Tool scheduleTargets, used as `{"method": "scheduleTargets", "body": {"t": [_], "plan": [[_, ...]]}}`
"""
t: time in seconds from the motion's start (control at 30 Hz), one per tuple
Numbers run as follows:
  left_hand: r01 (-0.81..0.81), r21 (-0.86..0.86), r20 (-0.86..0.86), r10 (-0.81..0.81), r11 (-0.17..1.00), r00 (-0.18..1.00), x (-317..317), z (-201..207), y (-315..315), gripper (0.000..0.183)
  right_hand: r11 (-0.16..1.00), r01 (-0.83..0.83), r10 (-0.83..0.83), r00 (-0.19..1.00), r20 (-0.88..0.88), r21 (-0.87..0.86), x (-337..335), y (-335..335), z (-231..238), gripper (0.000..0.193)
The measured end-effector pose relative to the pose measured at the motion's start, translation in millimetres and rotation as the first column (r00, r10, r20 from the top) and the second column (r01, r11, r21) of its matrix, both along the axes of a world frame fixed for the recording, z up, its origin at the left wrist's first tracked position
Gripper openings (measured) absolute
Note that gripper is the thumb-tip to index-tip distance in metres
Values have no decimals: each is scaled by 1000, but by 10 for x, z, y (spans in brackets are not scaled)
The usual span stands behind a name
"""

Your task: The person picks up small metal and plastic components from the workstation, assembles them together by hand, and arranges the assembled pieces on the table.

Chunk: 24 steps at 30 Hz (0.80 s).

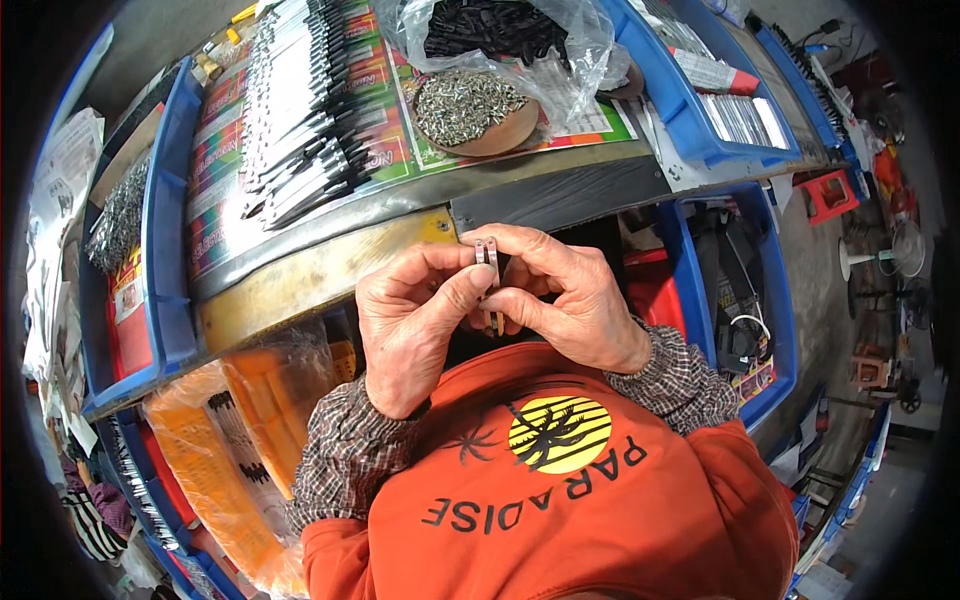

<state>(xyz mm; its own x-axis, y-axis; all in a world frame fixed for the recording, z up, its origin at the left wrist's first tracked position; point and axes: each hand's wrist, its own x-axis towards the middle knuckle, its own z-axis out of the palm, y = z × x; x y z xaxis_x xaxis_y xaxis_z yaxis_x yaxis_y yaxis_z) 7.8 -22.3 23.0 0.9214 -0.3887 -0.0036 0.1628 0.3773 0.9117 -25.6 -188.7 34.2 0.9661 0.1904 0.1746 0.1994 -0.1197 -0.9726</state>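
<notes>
My left hand (420,315) and my right hand (565,295) meet just in front of the bench's near edge. Between their fingertips is a small shiny metal piece (490,262) made of narrow upright strips; its exact kind I cannot make out. The thumb and fingers of each hand are closed on it, and they hide much of its lower part. Beyond my hands, a round shallow dish (508,132) holds a heap of small metal pins (460,105). To its left lie rows of slim white-and-silver pieces with black ends (300,130).
A clear plastic bag of black parts (495,32) lies behind the dish. Blue trays stand at the left (172,220), back right (705,130) and lower right (780,330). Plastic-wrapped orange trays (200,430) sit at lower left. The bench edge (300,285) runs before me.
</notes>
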Motion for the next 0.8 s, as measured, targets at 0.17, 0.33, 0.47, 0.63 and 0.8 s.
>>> {"method": "scheduleTargets", "body": {"t": [0.17, 0.33, 0.47, 0.63, 0.8], "plan": [[0, -53, -18, -1, 999, 1000, -18, -11, -15, 10, 999, 7, -6, 1000, -16, 33, -21, 12, -60, 48], [-3, -67, -33, 1, 998, 999, -30, -38, -15, 9, 1000, 8, -8, 1000, -11, 5, -25, 18, -48, 48], [-7, -59, -42, 5, 998, 999, -35, -56, -20, 9, 1000, 12, -12, 1000, -9, -3, -36, 22, -62, 48], [-4, -65, -77, -1, 998, 997, -35, -53, -20, 9, 999, 18, -19, 1000, -18, -27, -34, 38, -90, 48], [27, -113, -70, -35, 993, 997, 1, -76, -6, 9, 996, 27, -25, 999, 24, -83, -15, 50, -68, 48]]}}
